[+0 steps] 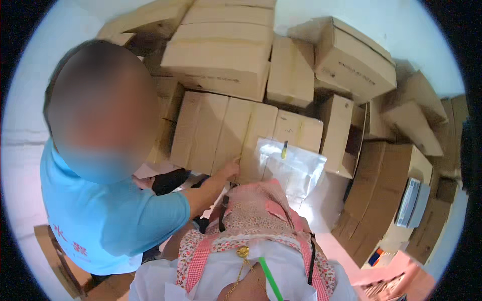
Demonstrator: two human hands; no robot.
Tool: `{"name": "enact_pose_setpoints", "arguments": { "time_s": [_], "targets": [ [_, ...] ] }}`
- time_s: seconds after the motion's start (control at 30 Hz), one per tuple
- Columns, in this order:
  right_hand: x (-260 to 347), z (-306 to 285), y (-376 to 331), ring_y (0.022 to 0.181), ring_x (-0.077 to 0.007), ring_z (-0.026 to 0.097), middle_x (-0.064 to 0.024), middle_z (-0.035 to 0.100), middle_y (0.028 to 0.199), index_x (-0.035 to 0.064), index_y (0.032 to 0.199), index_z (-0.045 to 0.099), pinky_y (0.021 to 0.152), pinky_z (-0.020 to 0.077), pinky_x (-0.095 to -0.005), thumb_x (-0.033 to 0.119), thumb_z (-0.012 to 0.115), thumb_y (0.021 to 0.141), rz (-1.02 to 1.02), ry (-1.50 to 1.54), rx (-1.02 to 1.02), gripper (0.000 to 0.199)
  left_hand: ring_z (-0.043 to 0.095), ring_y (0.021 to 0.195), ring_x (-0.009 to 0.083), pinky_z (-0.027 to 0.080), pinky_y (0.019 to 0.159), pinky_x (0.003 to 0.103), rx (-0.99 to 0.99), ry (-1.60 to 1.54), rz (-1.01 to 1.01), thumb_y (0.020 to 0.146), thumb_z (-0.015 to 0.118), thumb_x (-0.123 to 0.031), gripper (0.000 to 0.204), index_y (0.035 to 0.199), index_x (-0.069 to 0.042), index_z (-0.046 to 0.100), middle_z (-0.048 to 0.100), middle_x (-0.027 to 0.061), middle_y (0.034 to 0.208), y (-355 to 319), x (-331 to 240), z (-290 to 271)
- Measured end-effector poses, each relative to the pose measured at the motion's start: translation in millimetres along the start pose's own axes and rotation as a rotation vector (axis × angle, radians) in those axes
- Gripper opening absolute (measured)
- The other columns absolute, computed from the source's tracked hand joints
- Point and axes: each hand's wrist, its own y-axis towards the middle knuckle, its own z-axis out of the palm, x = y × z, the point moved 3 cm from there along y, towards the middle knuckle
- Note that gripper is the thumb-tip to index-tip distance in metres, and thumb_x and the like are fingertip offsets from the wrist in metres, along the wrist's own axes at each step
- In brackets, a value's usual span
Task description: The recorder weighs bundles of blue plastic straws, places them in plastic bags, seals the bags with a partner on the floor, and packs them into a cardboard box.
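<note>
Neither my left hand nor my right hand shows; only my white sleeves and a pink floral apron (241,215) come into the lower part. A co-worker's hand (231,169) reaches in from the left, with its fingers at the front of a row of cardboard boxes (201,120). To the right of that hand, a shiny silver sheet or bag (301,173) lies over the front of the boxes. On its upper edge rests a small narrow yellow and dark thing (284,150), too small to name.
The co-worker in a blue shirt (100,215) stands close at my left. Large cartons (221,50) are stacked behind the row. More boxes (376,175) stand at the right, one with blue-white packs (409,200) on it. An orange and blue thing (375,258) sits below.
</note>
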Motion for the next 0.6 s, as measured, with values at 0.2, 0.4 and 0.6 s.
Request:
{"name": "enact_pose_setpoints", "arguments": {
  "time_s": [0.2, 0.4, 0.6],
  "targets": [
    [157.5, -79.4, 58.1, 0.089, -0.0355, 0.059, -0.0217, 0.062, 0.090, 0.0017, 0.096, 0.062, 0.076, 0.0458, -0.0399, 0.026, 0.047, 0.087, -0.165, 0.178, -0.146, 0.029, 0.056, 0.095, 0.0255, 0.046, 0.082, 0.036, 0.205, 0.421, 0.699, 0.081, 0.054, -0.021, 0.035, 0.116, -0.013, 0.057, 0.060, 0.0146, 0.103, 115.0, 8.9, 18.1],
    [151.4, -108.9, 58.8, 0.081, -0.0249, 0.062, -0.0144, 0.066, 0.086, -0.0009, 0.097, 0.063, 0.075, 0.0470, -0.0331, 0.022, 0.053, 0.083, 0.145, 0.688, -0.064, 0.028, 0.052, 0.109, 0.0248, 0.037, 0.097, 0.037, 0.484, 1.042, 0.397, 0.083, 0.053, -0.021, 0.039, 0.120, -0.009, 0.052, 0.057, 0.0103, 0.116, 103.6, -38.8, 64.2],
    [90.2, -82.3, 50.9, 0.080, -0.0214, 0.062, -0.0130, 0.066, 0.088, -0.0014, 0.096, 0.064, 0.074, 0.0480, -0.0310, 0.022, 0.054, 0.082, 0.105, 0.440, -0.031, 0.028, 0.043, 0.118, 0.0238, 0.025, 0.107, 0.035, 0.506, 1.470, 0.532, 0.083, 0.049, -0.022, 0.036, 0.116, -0.006, 0.055, 0.057, 0.0066, 0.117, 105.4, -45.4, 104.6]
  ]
}}
